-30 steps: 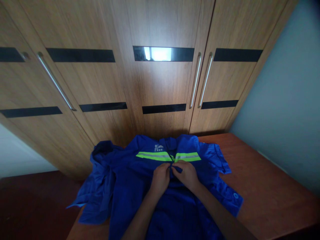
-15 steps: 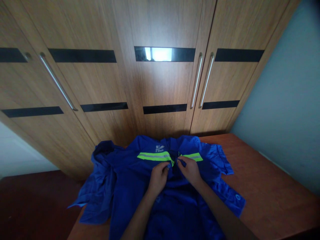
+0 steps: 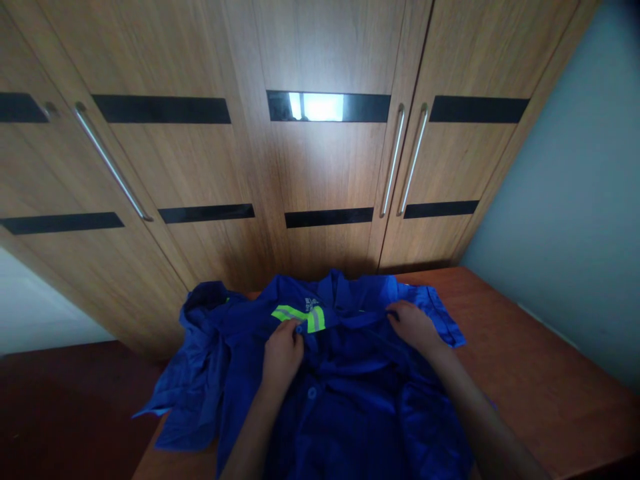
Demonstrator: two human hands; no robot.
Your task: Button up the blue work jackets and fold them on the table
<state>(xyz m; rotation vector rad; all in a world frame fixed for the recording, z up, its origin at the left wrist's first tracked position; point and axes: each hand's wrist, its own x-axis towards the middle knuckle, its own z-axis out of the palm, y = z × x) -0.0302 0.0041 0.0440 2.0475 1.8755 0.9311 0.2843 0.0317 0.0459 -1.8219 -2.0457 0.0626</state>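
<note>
A blue work jacket (image 3: 350, 407) with yellow-green reflective strips lies spread out, its collar toward the wardrobe. My left hand (image 3: 283, 353) pinches the front edge on the left, close to a round button and the folded reflective strip (image 3: 316, 319). On the other side, my right hand (image 3: 414, 327) is closed on the opposite front edge and draws it out to the right. The two front edges are apart between my hands. A lower button (image 3: 312, 393) shows on the left edge. Cloth partly hides the fingertips of both hands.
The jacket rests on a reddish-brown wooden surface (image 3: 525, 373). Right behind it stands a wooden wardrobe (image 3: 325, 167) with long metal handles and black strips. A pale wall (image 3: 565, 220) borders the right side. Dark red floor (image 3: 65, 400) shows at lower left.
My hands have moved apart, the left one leftward and the right one rightward. The jacket's front edges have spread with them, and the left reflective strip has folded over.
</note>
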